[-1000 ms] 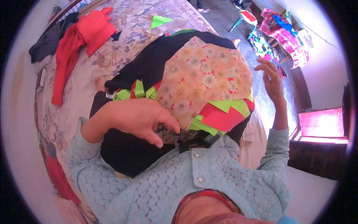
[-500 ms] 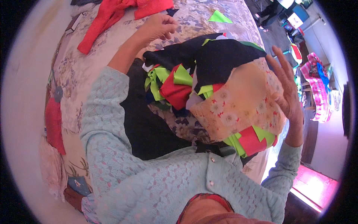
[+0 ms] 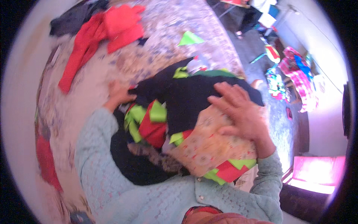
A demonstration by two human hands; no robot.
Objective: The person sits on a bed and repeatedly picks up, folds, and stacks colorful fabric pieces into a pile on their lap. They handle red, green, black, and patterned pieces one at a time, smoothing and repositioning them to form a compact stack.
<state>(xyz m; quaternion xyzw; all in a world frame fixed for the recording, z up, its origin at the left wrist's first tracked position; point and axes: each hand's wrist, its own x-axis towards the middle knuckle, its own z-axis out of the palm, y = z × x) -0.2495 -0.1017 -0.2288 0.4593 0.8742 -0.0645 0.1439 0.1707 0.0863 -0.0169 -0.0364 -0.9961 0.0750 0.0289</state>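
Note:
A heap of cloth pieces lies in front of me. My right hand (image 3: 240,114) rests over its right side, fingers spread, on a peach flowered cloth (image 3: 203,149). A large black cloth (image 3: 186,97) covers the top of the heap. My left hand (image 3: 121,94) is at the heap's far left edge beside this black cloth; it is blurred, and its grip is unclear. Bright green pieces (image 3: 158,112) and a red piece (image 3: 153,130) stick out between the hands. Under the peach cloth's near edge, another red piece (image 3: 228,170) shows with green strips.
The heap sits on a flowered bed cover (image 3: 164,30). At the far left lie a red garment (image 3: 85,41) and a dark cloth (image 3: 76,18). A green scrap (image 3: 191,38) lies beyond the heap. Off to the right, pink checked cloth (image 3: 304,91) hangs over furniture.
My left hand has come down from above the bed to the heap's left edge. My right hand has moved inward from the right side onto the peach cloth. The view has shifted.

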